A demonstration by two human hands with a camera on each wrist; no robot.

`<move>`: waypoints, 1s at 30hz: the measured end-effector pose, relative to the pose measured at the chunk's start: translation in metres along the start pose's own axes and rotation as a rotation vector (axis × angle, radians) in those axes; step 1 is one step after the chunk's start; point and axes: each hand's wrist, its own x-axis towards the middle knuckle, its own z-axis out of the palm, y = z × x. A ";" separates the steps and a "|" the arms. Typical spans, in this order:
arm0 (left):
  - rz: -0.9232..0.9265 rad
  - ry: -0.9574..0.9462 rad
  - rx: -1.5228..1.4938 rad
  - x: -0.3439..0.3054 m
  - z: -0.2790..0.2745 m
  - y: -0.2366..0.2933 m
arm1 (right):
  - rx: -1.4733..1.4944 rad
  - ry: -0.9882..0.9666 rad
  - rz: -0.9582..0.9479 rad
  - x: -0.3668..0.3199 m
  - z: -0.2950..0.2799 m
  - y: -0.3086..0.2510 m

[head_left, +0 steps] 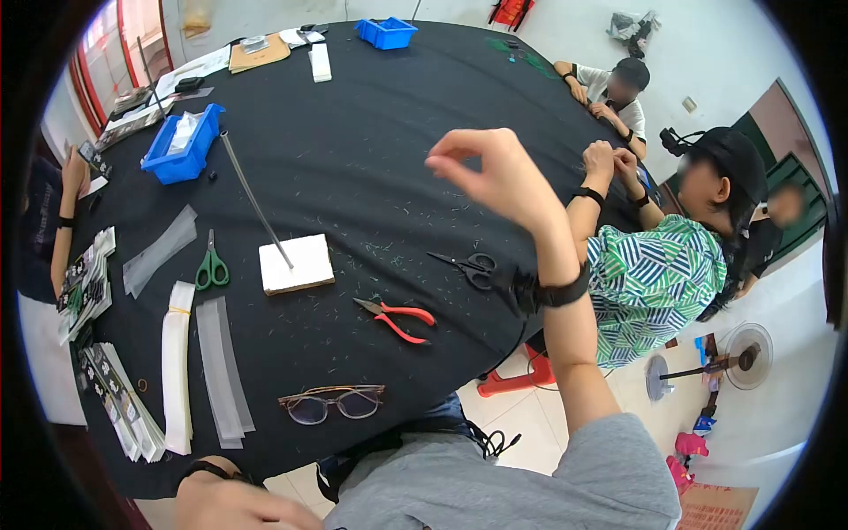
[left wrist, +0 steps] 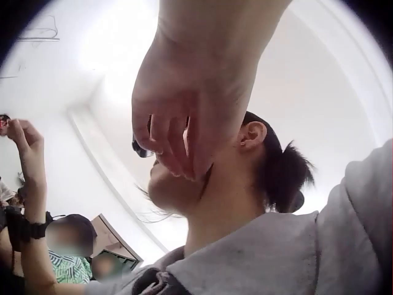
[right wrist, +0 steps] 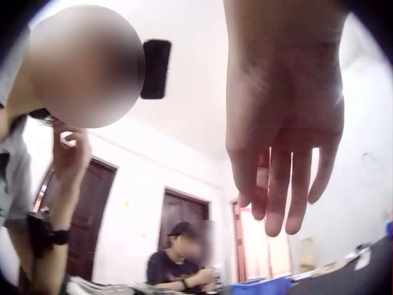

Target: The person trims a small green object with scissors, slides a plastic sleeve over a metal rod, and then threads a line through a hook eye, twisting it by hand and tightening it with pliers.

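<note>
The right hand (head_left: 508,177) is raised above the black table, wrist bent, thumb and fingers extended to the left. In the right wrist view the right hand (right wrist: 282,123) hangs with its fingers mostly straight, holding nothing visible. Low at the bottom left of the head view, the left hand (head_left: 243,503) is near the body, partly cut off. The left wrist view has the left hand (left wrist: 193,104) beside the wearer's chin and neck, fingers loosely bent; no held object shows. Below the right hand lie black scissors (head_left: 477,268) and red-handled pliers (head_left: 397,320).
A white block (head_left: 299,265) bears an upright rod (head_left: 252,194). Glasses (head_left: 334,405), green scissors (head_left: 212,268), white strips (head_left: 177,371) and clear strips (head_left: 223,371) lie on the black tablecloth (head_left: 353,132). A blue bin (head_left: 181,157) stands at left. Other people sit around the table.
</note>
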 end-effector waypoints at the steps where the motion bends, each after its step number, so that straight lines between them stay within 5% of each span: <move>1: 0.004 -0.006 0.000 0.000 -0.003 -0.004 | -0.059 0.036 0.056 0.000 0.000 0.028; 3: -0.010 -0.136 0.164 0.000 -0.008 -0.016 | -0.307 -0.020 0.141 -0.004 -0.001 0.069; 9: -0.289 -0.045 0.420 -0.010 -0.013 -0.025 | -0.148 -0.281 0.272 -0.018 0.031 0.143; 10: -0.276 0.091 0.473 -0.011 -0.007 -0.030 | -0.135 -0.282 0.282 -0.019 0.038 0.148; 16: -0.300 0.186 0.497 -0.019 -0.009 -0.026 | -0.194 -0.349 0.328 -0.013 0.053 0.164; 30: -0.275 0.175 0.532 -0.026 -0.020 -0.026 | -0.115 -0.337 0.347 -0.018 0.064 0.179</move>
